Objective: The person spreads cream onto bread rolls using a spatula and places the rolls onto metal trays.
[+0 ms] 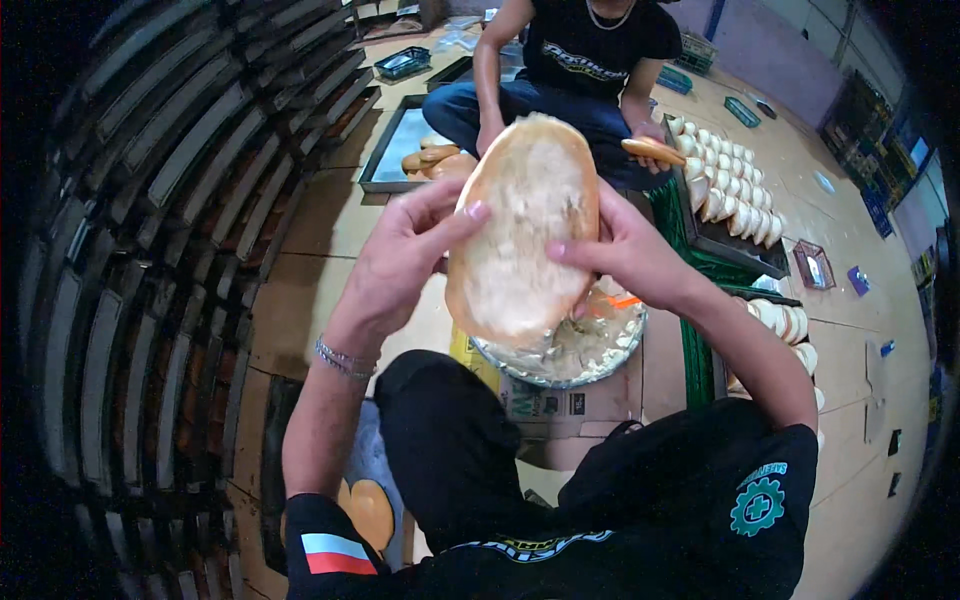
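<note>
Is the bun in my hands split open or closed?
Open: the bun is spread flat between left hand and right hand, pale spread-coated inside facing up.

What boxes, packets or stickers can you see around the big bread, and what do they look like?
Cardboard box: under the bowl of spread, brown, with a yellow corner and dark printed marks.
Small packet: on the floor at far right, flat and purple.
Small trays: beside it, reddish rim.
No screens show.

Hidden behind the bun
The bun covers most of the right hand fingers and perhaps half the bowl of filling.
</note>
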`<action>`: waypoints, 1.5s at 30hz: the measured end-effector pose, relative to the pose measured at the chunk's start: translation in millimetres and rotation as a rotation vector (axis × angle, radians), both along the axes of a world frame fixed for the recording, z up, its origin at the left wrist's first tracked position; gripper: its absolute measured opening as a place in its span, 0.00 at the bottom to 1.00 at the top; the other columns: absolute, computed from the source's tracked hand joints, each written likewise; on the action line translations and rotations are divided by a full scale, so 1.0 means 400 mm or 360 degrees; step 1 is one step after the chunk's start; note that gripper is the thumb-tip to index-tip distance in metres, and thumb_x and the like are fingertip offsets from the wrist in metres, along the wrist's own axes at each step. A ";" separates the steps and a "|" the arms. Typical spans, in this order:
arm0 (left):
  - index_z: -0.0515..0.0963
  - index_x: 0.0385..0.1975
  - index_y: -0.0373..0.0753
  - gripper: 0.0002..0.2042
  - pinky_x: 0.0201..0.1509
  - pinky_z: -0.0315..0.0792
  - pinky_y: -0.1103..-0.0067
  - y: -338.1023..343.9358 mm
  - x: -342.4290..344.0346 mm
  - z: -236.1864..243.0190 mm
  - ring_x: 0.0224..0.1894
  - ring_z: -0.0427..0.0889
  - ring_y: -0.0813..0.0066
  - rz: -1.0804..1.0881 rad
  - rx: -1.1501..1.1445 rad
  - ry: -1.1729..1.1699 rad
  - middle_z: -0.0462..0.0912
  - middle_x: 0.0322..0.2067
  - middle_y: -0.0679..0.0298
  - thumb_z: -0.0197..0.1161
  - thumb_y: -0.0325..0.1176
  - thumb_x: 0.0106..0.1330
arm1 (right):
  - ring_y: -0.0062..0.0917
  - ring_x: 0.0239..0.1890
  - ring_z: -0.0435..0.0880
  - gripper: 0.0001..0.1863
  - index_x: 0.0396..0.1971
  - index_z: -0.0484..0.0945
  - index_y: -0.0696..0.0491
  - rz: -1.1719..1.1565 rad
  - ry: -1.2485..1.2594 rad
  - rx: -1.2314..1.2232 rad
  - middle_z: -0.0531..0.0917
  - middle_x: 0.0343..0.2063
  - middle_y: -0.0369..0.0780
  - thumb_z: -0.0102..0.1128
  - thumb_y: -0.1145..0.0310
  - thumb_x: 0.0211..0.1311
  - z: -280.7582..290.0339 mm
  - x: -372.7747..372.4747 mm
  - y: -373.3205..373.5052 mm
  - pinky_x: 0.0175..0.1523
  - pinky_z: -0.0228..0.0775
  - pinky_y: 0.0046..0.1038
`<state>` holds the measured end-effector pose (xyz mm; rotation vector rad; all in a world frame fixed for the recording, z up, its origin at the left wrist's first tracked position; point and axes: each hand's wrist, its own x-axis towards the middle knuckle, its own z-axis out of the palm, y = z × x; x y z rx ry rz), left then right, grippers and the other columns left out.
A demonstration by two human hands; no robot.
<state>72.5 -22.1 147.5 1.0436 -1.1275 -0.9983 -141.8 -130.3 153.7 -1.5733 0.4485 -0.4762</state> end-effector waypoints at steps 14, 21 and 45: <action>0.76 0.54 0.34 0.15 0.47 0.80 0.82 -0.067 -0.065 -0.081 0.43 0.84 0.77 -0.0278 0.0534 0.0624 0.82 0.46 0.60 0.55 0.25 0.68 | 0.36 0.55 0.78 0.35 0.61 0.76 0.43 0.0368 -0.0047 -0.1391 0.75 0.55 0.44 0.55 0.87 0.52 -0.085 -0.130 -0.067 0.62 0.67 0.29; 0.69 0.60 0.34 0.19 0.54 0.79 0.74 -0.076 -0.079 -0.145 0.51 0.83 0.71 -0.0407 0.0573 0.0598 0.79 0.54 0.58 0.51 0.34 0.73 | 0.40 0.58 0.73 0.37 0.60 0.77 0.39 0.0344 0.0003 -0.1502 0.70 0.56 0.45 0.55 0.88 0.50 -0.088 -0.155 -0.071 0.61 0.67 0.32; 0.61 0.64 0.33 0.30 0.71 0.62 0.63 -0.033 -0.342 -0.300 0.65 0.68 0.64 0.0094 -0.0011 0.0958 0.69 0.62 0.57 0.63 0.42 0.68 | 0.25 0.50 0.80 0.31 0.53 0.65 0.58 -0.0467 -0.0531 0.0433 0.78 0.46 0.41 0.74 0.77 0.51 -0.185 -0.125 -0.024 0.58 0.73 0.27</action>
